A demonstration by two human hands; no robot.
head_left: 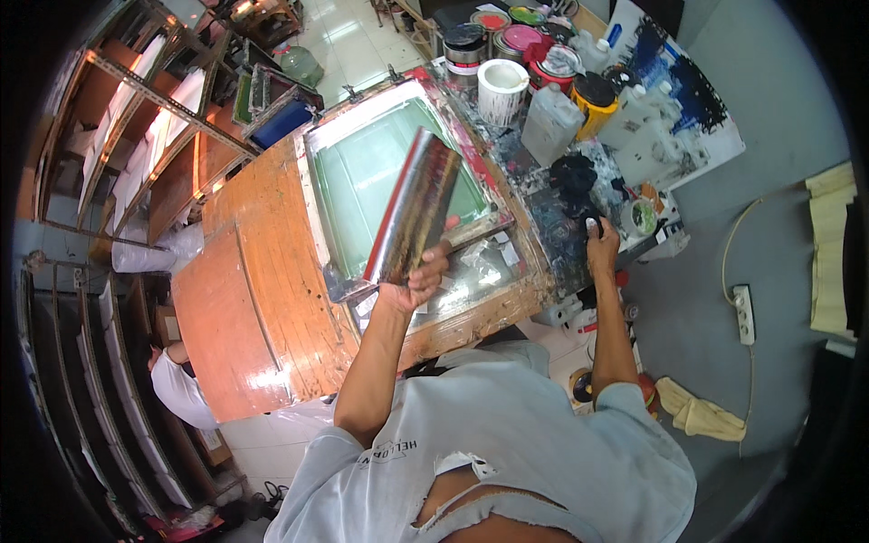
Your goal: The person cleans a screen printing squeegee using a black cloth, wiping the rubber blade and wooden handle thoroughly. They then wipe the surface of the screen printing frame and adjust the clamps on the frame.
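Tall metal racks (pixel 136 83) with boards on them fill the left side of the room, and a co-worker's white sleeve (pixel 176 389) shows low beside them. Near the middle is a big, flat, orange-brown wooden surface (pixel 272 303). At its right end lies a large frame with a smooth, pale green screen (pixel 358 185) in it.

One person works here. Their left grip (pixel 424 276) is closed around the bottom end of a long, shiny silver metal piece with a red edge (pixel 412 213). That piece leans up and away from the person, over the pale green screen. I think it is held by the end so that most of it stays free of the fingers. I cannot tell if it touches the frame.

Their right grip (pixel 602 249) is out to the side, with bent fingers, at a dark, paint-stained surface (pixel 559 253). It is just below a crumpled black cloth (pixel 572 176). All is so dark there that I cannot tell if it grasps anything.

Behind the cloth stand a cloudy plastic jug (pixel 552 125), a round white tub (pixel 502 90) and a yellow tub with a black lid (pixel 595 104). They are bunched close together, maybe so they are easy to reach.
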